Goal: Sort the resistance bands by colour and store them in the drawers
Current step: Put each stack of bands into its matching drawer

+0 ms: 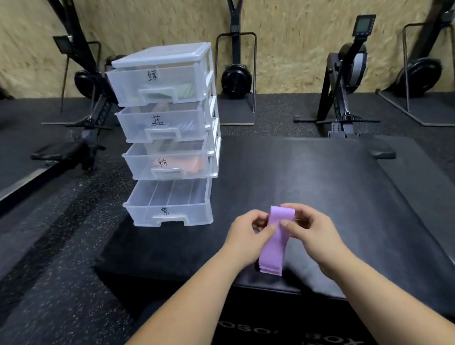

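Note:
A purple resistance band (273, 246) hangs folded between both hands above the black padded box (357, 190). My left hand (248, 237) pinches its upper left edge and my right hand (310, 230) grips its upper right. A clear plastic drawer unit (168, 133) with labelled drawers stands on the box's far left corner. The top drawer (155, 84) holds green bands, the second (163, 121) blue ones, the third (167, 160) pink ones. The bottom drawer (169, 203) is pulled out and shows nothing inside.
Rowing machines (349, 83) and black stands line the chipboard wall behind. A rowing machine's rail and seat (58, 154) lie on the dark speckled floor at left. The box's front edge is just below my forearms.

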A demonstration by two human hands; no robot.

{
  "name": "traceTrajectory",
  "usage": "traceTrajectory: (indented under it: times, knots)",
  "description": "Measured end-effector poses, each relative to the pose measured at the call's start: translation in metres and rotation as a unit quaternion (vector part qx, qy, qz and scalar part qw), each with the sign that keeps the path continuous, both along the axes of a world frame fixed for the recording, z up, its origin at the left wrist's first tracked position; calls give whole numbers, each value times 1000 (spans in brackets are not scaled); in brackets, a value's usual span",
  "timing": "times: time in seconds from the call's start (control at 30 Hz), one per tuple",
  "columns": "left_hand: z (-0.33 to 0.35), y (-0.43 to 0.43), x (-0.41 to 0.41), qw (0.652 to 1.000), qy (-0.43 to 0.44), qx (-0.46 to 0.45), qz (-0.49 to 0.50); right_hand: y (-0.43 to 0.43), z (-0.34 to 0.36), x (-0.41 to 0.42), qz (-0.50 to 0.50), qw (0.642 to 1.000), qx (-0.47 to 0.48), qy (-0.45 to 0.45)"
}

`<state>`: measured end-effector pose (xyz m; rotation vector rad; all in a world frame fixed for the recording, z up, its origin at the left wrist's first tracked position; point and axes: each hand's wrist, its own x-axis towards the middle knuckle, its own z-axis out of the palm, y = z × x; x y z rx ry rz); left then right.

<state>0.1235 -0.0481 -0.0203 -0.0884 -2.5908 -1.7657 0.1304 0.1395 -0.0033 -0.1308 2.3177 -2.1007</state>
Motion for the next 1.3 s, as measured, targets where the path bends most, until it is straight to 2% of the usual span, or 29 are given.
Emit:
traceTrajectory:
  times: [0.1,0.2,0.33,0.47,0.57,0.63,0.73,0.9,1.0,1.17,1.23,1.3]
  knots:
    - [14,-16,4,997,2,59,57,-20,16,-2,50,998,-24,-22]
    - [31,-35,8,983,3,144,118,-48,26,-5,109,994,11,-23]
    - [45,-69,11,956,17,222,190,-92,46,-17,131,990,43,7]
    - [46,-110,8,935,18,230,271,-143,72,-46,172,974,135,51]
    - [35,-139,6,914,-4,245,323,-183,85,-79,205,942,246,98]
    - [24,-157,5,907,-33,215,361,-212,88,-106,214,909,333,131]
    - [8,-174,5,917,-99,108,372,-251,85,-137,240,846,448,160]
    - [-14,-181,-10,917,-129,20,378,-295,69,-160,299,769,531,194]
    - [-21,-180,-20,909,-124,-2,398,-301,54,-170,319,742,559,189]
    - [-40,-176,-32,901,-113,13,418,-303,41,-191,338,691,615,174]
    - [-44,-175,-34,895,-103,17,434,-307,40,-198,340,690,613,179]
    - [-46,-176,-36,891,-93,14,445,-311,40,-202,344,709,587,186]
